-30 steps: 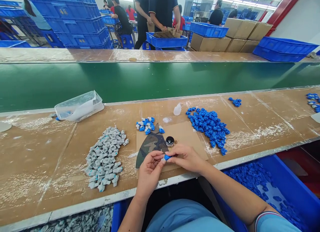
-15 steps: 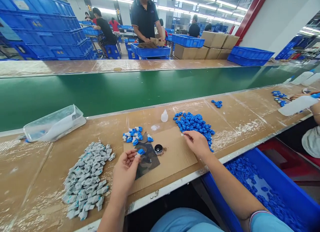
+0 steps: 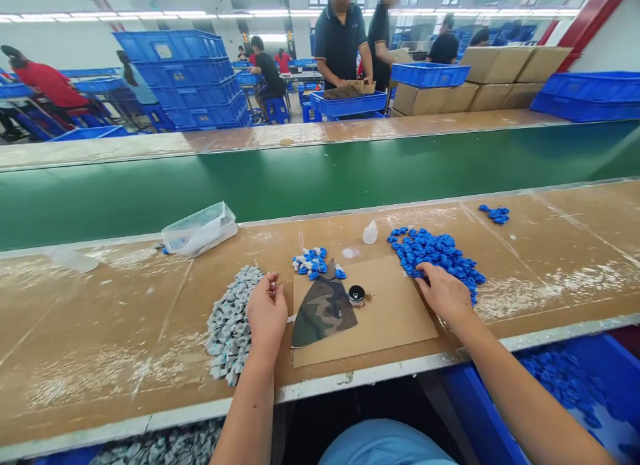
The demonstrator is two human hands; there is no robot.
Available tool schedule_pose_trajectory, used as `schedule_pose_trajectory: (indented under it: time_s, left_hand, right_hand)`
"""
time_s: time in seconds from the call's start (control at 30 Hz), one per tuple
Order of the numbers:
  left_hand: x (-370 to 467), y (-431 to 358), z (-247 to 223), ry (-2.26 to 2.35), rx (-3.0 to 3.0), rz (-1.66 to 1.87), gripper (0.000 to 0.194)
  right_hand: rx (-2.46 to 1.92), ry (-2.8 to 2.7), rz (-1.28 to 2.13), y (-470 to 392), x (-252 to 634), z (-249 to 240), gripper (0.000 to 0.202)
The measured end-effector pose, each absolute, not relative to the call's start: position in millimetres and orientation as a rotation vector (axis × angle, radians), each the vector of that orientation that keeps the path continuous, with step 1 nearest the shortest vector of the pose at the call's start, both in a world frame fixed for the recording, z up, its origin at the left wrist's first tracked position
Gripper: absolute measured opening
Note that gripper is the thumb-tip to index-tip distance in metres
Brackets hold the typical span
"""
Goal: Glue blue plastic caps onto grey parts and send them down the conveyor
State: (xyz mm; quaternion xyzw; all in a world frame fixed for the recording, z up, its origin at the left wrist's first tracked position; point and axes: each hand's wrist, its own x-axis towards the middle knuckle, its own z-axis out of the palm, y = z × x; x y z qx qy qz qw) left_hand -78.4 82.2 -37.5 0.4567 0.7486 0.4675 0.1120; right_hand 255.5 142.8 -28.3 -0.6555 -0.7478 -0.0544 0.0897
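Note:
My left hand [image 3: 267, 308] is at the right edge of the pile of grey pieces [image 3: 233, 325], its fingers curled; what they hold, if anything, is hidden. My right hand [image 3: 445, 291] touches the near left side of the pile of blue pieces [image 3: 435, 248], fingertips pinched at a blue piece. Between the hands lies a cardboard sheet [image 3: 395, 311] with a camouflage cloth piece [image 3: 325, 308] and a small round black pot [image 3: 357, 295]. A cluster of blue-and-grey pieces [image 3: 313, 261] sits at the sheet's back left corner.
A small white bottle [image 3: 370, 233] stands behind the sheet. A clear plastic tub [image 3: 200, 233] lies at the back left. The green belt [image 3: 300, 178] runs beyond the table. Blue bins [image 3: 480, 398] are below the front edge. Across the belt, people [image 3: 343, 45] work near stacked crates [image 3: 185, 78].
The view has turned left. My left hand has left the cloth for the grey pile, and the blue piece it held is no longer seen there. My right hand has reached the blue pile.

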Motion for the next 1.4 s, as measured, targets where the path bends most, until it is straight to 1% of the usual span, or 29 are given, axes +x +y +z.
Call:
schedule_pose_trajectory:
  time_s: [0.1,0.2,0.33,0.47,0.57,0.63,0.73,0.8,0.9,1.0,1.4]
  left_hand:
    - [-95.6,74.2,-33.4,2.383,1.617,1.235,0.017]
    - [-103.0,72.5,-30.9,2.361,1.830,1.051,0.017]
    - [-101.7,70.6,-33.7,2.320,1.967,0.867,0.022]
    - [-101.1,66.8,-38.6,2.303,2.019,0.792,0.022]
    - [-100.6,66.2,-38.1,2.300,1.975,0.848,0.022]
    - [-95.8,65.4,-35.4,2.254,1.903,1.001,0.022]
    - [-76.8,58.7,-30.1,2.024,1.621,1.266,0.023]
    - [-57.5,50.5,-27.3,1.781,1.323,1.332,0.028]
    - [-27.9,38.1,-26.5,1.467,0.922,1.343,0.038]
    - [-8.5,31.5,-30.4,1.319,0.723,1.362,0.043]
    - [4.8,29.6,-38.2,1.267,0.701,1.320,0.041]
  right_hand:
    - [-1.852,-2.215,-0.183,143.0,260.2,-36.0,0.018]
    - [-1.863,-2.187,-0.130,142.2,261.3,-38.2,0.015]
    - [-1.880,-2.115,-0.026,141.4,262.3,-35.6,0.016]
    - [-1.652,-2.059,0.153,138.8,259.3,-28.4,0.019]
    - [-1.360,-2.050,0.395,132.8,246.3,-21.8,0.019]
    - [-1.194,-2.057,0.525,127.6,232.6,-18.4,0.018]
    - [-1.072,-2.063,0.604,121.7,211.8,-15.6,0.015]
    - [-1.045,-2.072,0.598,120.1,201.8,-14.6,0.013]
    - [-1.020,-2.116,0.564,120.5,194.6,-13.6,0.014]
    - [-1.012,-2.175,0.549,122.1,193.0,-13.1,0.016]
    - [-1.005,-2.197,0.589,122.7,189.1,-11.5,0.020]
